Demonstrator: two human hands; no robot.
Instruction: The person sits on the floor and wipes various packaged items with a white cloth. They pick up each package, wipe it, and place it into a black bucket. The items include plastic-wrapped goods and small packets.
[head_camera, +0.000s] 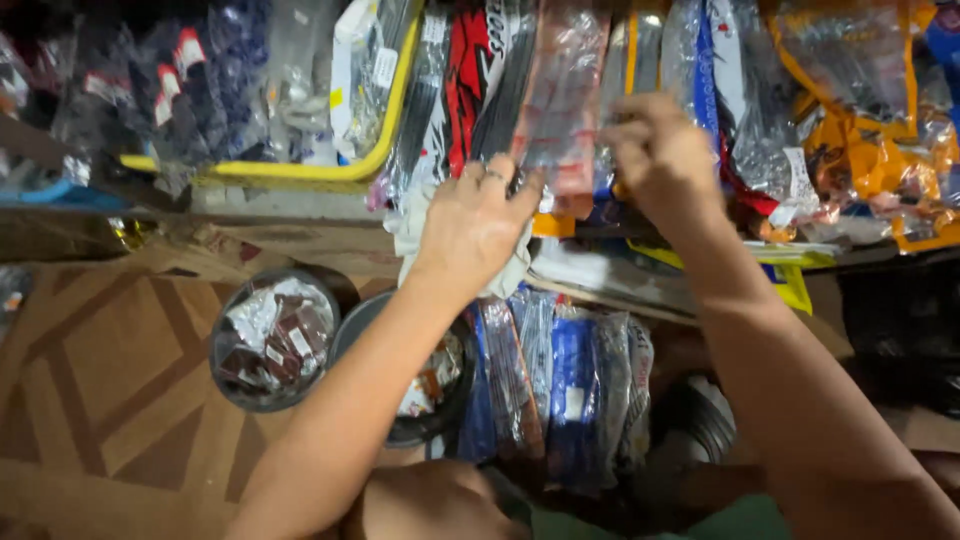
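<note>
My left hand (478, 222) grips the lower part of a long clear plastic packet with a reddish card inside (562, 95), standing upright among other hanging packets. My right hand (660, 160) is closed on the same row of packets just to the right, its fingers pinching a packet edge near the reddish one. Both arms reach up from the bottom of the view. Which packet the right fingers hold is hard to tell through the blur.
A yellow-rimmed tray (300, 172) of bagged parts sits at upper left. Orange and clear packets (860, 130) crowd the upper right. Below are two round tubs of small packets (275, 340) and a stack of blue bagged items (570, 385) on a patterned brown floor (110, 380).
</note>
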